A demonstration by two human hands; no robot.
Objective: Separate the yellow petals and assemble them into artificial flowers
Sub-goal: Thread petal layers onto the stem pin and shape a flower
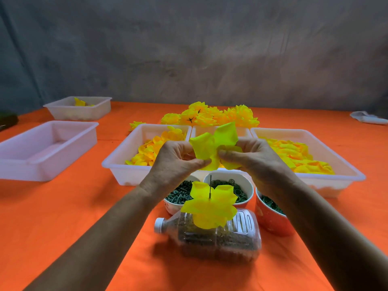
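My left hand (175, 159) and my right hand (249, 157) both pinch a yellow petal piece (212, 143) between them, held in the air above the paper cups. Below it, another yellow petal layer (206, 206) sits threaded on a thin upright pin (210, 189) that stands on a clear plastic bottle (210, 236) lying on its side. White trays hold more yellow petals on the left (151, 152) and on the right (298, 156). Finished yellow flowers (210, 116) lie in a heap behind the trays.
Paper cups with dark green small parts stand behind the bottle: screws-like pieces (180, 195), rings (237, 190), a red cup (270, 215). An empty white tray (42, 148) and a further tray (81, 110) sit at left on the orange table (63, 217). A white cloth (367, 117) lies far right.
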